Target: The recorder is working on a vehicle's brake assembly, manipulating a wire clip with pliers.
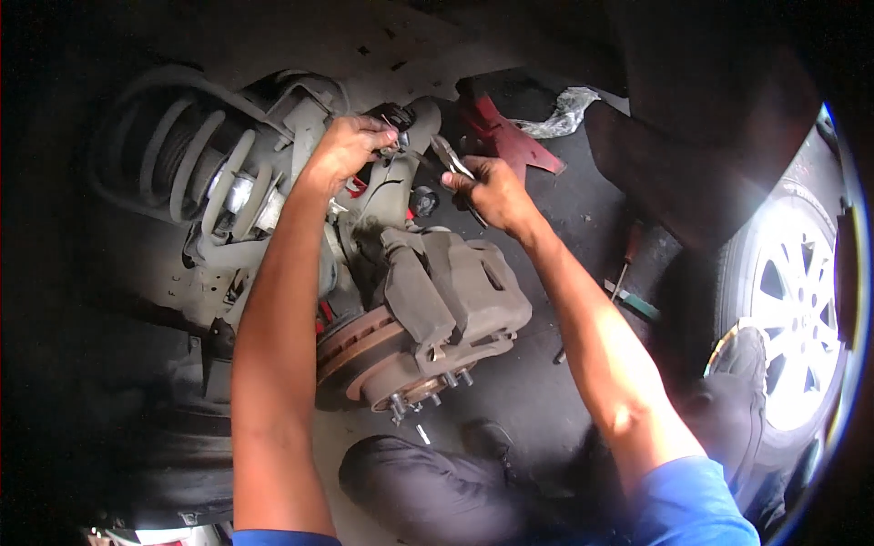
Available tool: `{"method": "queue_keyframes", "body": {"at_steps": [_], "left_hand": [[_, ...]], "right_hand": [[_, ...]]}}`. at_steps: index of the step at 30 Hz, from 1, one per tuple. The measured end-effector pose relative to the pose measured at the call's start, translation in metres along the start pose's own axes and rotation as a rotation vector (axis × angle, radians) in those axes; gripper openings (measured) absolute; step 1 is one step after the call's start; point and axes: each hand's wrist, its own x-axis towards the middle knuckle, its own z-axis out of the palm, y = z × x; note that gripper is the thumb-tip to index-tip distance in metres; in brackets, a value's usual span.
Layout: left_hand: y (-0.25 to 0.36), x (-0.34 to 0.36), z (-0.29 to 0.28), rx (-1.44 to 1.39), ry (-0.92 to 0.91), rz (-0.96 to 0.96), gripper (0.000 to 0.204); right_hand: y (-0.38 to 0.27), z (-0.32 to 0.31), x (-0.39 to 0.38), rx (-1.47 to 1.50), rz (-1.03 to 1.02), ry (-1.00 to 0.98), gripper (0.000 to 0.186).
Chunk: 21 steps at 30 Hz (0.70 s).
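My left hand (pixel 348 150) is closed at the top of the steering knuckle (pixel 390 196), its thumb and fingertips pinched around a small part there that I cannot make out. A thin wire-like end sticks up beside the fingertips. Just to the right, my right hand (pixel 492 193) is wrapped around a pair of pliers (pixel 446 155), whose jaws point up and left toward the left fingertips without touching them. Below both hands sit the brake caliper (pixel 478 287) and the rusty brake disc (pixel 355 350) with its wheel studs.
A coil spring (pixel 214 173) around a strut stands at the left. Behind the hands is a red jack stand (pixel 510 136) with crumpled clear plastic (pixel 566 114). A screwdriver (pixel 626 264) and a green-ended tool (pixel 637 304) lie on the floor. At far right rests a wheel (pixel 797 309).
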Motion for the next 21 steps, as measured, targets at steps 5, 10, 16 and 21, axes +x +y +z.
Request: {"method": "queue_keyframes", "body": {"at_steps": [5, 10, 16, 21], "left_hand": [[-0.001, -0.002, 0.001, -0.048, 0.06, -0.014, 0.027], [0.002, -0.002, 0.002, -0.054, 0.063, -0.028, 0.027], [0.001, -0.002, 0.003, -0.045, 0.063, -0.017, 0.028], [0.003, -0.003, 0.003, -0.042, 0.098, -0.008, 0.028]], "right_hand": [[0.017, 0.015, 0.011, 0.056, -0.23, -0.114, 0.03], [0.013, 0.02, 0.016, 0.05, -0.265, -0.146, 0.029], [0.01, 0.023, 0.015, -0.057, -0.316, -0.1, 0.029], [0.01, 0.021, 0.017, -0.116, -0.291, -0.049, 0.031]]}}
